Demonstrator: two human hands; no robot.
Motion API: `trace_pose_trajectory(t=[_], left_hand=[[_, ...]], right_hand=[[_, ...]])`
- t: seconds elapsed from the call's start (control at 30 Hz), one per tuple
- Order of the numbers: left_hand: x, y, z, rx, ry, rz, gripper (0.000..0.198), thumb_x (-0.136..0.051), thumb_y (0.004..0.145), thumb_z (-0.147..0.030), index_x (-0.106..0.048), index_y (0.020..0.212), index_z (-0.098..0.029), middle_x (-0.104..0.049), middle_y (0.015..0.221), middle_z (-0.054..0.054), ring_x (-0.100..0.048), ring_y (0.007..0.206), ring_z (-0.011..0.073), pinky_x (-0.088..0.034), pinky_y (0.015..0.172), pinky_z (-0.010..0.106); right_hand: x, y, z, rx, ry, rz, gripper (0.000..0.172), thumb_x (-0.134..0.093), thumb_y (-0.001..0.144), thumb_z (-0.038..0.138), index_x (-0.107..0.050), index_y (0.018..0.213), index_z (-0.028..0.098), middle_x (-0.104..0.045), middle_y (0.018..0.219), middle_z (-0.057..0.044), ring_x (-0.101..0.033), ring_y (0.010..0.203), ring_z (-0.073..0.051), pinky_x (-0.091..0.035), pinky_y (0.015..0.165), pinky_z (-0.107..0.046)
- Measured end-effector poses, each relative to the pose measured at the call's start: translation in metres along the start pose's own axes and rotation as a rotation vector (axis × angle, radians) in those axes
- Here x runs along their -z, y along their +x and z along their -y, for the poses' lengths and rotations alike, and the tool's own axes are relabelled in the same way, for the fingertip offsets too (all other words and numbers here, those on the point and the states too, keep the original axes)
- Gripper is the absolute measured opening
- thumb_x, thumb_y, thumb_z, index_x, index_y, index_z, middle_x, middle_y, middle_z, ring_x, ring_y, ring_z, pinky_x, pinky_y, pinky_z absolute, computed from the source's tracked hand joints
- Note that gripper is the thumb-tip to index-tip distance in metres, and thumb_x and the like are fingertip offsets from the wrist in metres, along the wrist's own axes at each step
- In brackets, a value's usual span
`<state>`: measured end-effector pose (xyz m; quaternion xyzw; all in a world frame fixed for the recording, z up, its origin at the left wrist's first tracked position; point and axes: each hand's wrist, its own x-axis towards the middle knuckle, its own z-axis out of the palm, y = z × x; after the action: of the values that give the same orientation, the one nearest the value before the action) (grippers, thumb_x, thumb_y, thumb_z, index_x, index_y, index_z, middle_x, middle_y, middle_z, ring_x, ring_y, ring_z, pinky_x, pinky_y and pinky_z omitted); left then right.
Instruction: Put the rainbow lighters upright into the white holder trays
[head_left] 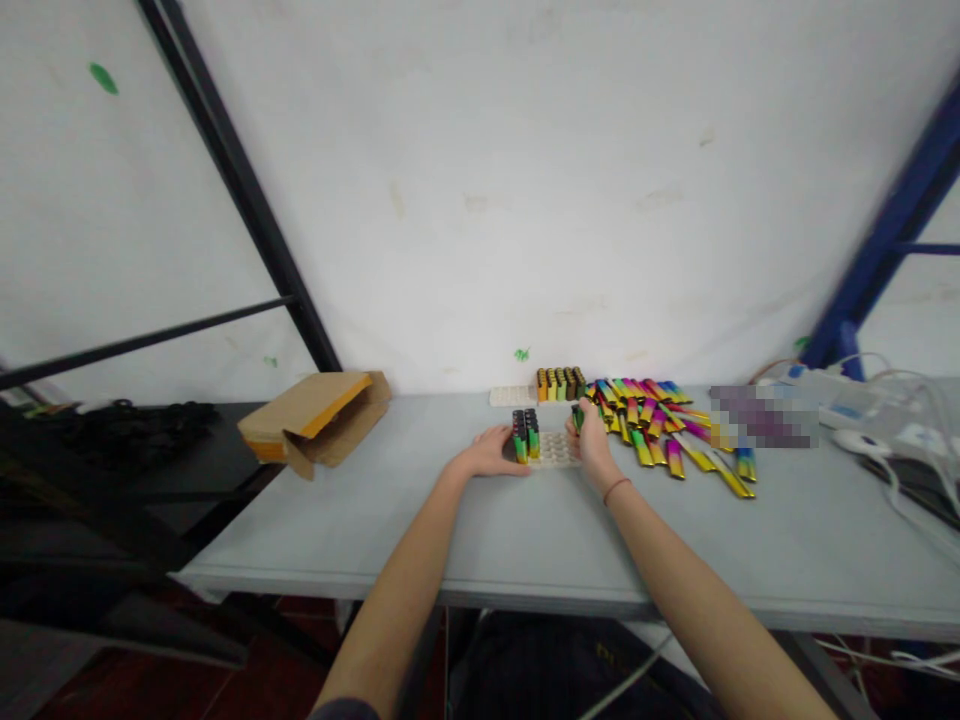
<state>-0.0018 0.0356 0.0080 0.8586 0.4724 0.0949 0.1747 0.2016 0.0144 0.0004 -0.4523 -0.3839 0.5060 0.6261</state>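
A white holed tray [555, 450] lies on the table in front of me. Two rows of small tubes with black tops and green-yellow bodies [526, 435] stand upright at its left end. My left hand [491, 453] grips that end, thumb along the front and fingers behind, close against the tubes. At the tray's right end, my right hand [592, 447] is closed around a dark-topped green tube [577, 416], mostly hidden by the fingers. To its right lies a loose pile of shiny rainbow-coloured tubes [652, 420].
Behind the tray stand a block of upright yellow tubes [560, 384] and another white tray [512, 396]. An open cardboard box [322, 410] is on the left of the grey table [360, 530]. Cables and a white device [859, 443] lie at right.
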Motion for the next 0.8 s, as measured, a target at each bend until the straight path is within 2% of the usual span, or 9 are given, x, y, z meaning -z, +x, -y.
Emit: trace_pose_trajectory(t=[0.1,0.2,0.33,0.47,0.53,0.6,0.73,0.8], left_hand=[[0.000,0.001,0.000,-0.010,0.000,0.009,0.087,-0.077,0.066,-0.057,-0.046,0.136,-0.014,-0.051,0.140,0.016,-0.045,0.130,0.0354,-0.035,0.109,0.045],[0.001,0.002,0.000,-0.015,0.000,0.015,0.087,-0.075,0.067,-0.057,-0.044,0.137,-0.015,-0.050,0.140,0.016,-0.045,0.130,0.0344,-0.035,0.109,0.045],[0.001,0.002,-0.001,-0.020,0.011,0.017,0.084,-0.075,0.067,-0.058,-0.047,0.134,-0.014,-0.053,0.136,0.016,-0.048,0.126,0.0351,-0.037,0.107,0.046],[0.001,0.003,-0.001,-0.013,0.027,0.019,0.084,-0.075,0.067,-0.057,-0.046,0.135,-0.017,-0.052,0.138,0.014,-0.047,0.127,0.0343,-0.037,0.108,0.045],[0.001,0.002,-0.001,-0.015,0.021,0.016,0.082,-0.075,0.068,-0.057,-0.047,0.134,-0.018,-0.054,0.136,0.013,-0.048,0.126,0.0341,-0.037,0.107,0.045],[0.002,0.001,-0.003,-0.015,0.013,0.014,0.081,-0.075,0.067,-0.057,-0.048,0.133,-0.018,-0.054,0.135,0.014,-0.049,0.125,0.0345,-0.037,0.107,0.046],[0.003,-0.001,-0.005,-0.001,0.008,0.019,0.082,-0.076,0.067,-0.056,-0.047,0.133,-0.017,-0.054,0.136,0.014,-0.048,0.125,0.0348,-0.037,0.107,0.046],[0.003,-0.001,-0.005,-0.001,0.000,0.013,0.082,-0.076,0.066,-0.056,-0.047,0.134,-0.018,-0.053,0.137,0.014,-0.048,0.126,0.0345,-0.036,0.107,0.046]], right_hand=[[-0.007,-0.008,0.006,-0.109,0.019,-0.033,0.053,-0.030,0.087,0.062,-0.031,0.049,0.025,-0.019,0.035,0.007,-0.013,0.030,-0.008,-0.010,0.032,-0.024],[-0.011,-0.013,0.012,-0.092,0.030,0.010,0.054,-0.028,0.087,0.066,-0.040,0.056,0.023,-0.021,0.037,0.008,-0.015,0.031,-0.008,-0.013,0.032,-0.023],[-0.011,-0.015,0.016,0.070,0.019,0.109,0.050,-0.045,0.079,0.072,-0.050,0.074,0.023,-0.032,0.047,0.008,-0.025,0.037,-0.008,-0.025,0.034,-0.022],[-0.010,-0.014,0.014,0.259,-0.043,0.143,0.046,-0.063,0.071,0.066,-0.046,0.073,0.023,-0.044,0.055,0.006,-0.042,0.048,-0.010,-0.038,0.044,-0.022],[-0.011,-0.015,0.013,0.274,-0.012,0.169,0.044,-0.064,0.070,0.063,-0.046,0.080,0.024,-0.051,0.060,0.005,-0.049,0.053,-0.011,-0.042,0.048,-0.023],[-0.012,-0.015,0.013,0.221,0.040,0.202,0.043,-0.064,0.071,0.060,-0.044,0.086,0.025,-0.052,0.060,0.007,-0.047,0.049,-0.011,-0.041,0.046,-0.023],[-0.012,-0.013,0.012,0.063,0.084,0.247,0.041,-0.058,0.074,0.061,-0.045,0.085,0.024,-0.038,0.049,0.011,-0.032,0.038,-0.008,-0.028,0.039,-0.021],[-0.011,-0.012,0.011,0.073,0.062,0.257,0.043,-0.055,0.076,0.064,-0.049,0.087,0.023,-0.037,0.048,0.011,-0.033,0.039,-0.009,-0.029,0.041,-0.022]])
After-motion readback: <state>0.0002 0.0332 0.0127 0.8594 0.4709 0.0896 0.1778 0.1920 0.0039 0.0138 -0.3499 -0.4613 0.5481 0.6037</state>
